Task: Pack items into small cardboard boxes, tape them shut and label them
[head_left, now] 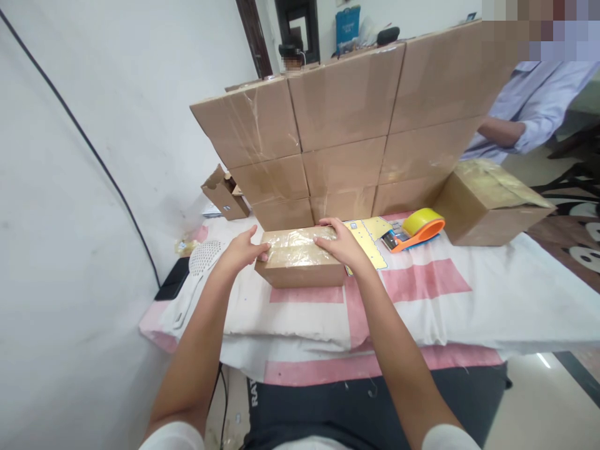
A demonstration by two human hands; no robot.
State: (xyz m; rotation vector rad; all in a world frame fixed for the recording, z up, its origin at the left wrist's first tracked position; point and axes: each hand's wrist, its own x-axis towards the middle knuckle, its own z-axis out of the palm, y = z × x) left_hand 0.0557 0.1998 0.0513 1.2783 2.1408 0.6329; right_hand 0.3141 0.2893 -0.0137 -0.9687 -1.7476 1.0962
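Note:
In front of me on the cloth-covered table sits a closed cardboard box [304,277], its top covered with shiny packing tape. My left hand [242,251] grips its left end, the thumb on the upper edge and the other fingers partly hidden. At the right end my right hand [344,244] holds the same box, thumb on the taped top and fingers over the far edge. Right of the box, an orange tape dispenser [417,236] with a yellow roll lies near a yellow printed sheet [368,240].
Stacked cardboard boxes [344,106] form a wall along the table's back. A taped box [492,206] stands at the right, near a person's sleeve [539,106]. On the left lie a black phone [172,279], a white perforated object [205,257] and an open carton [225,195].

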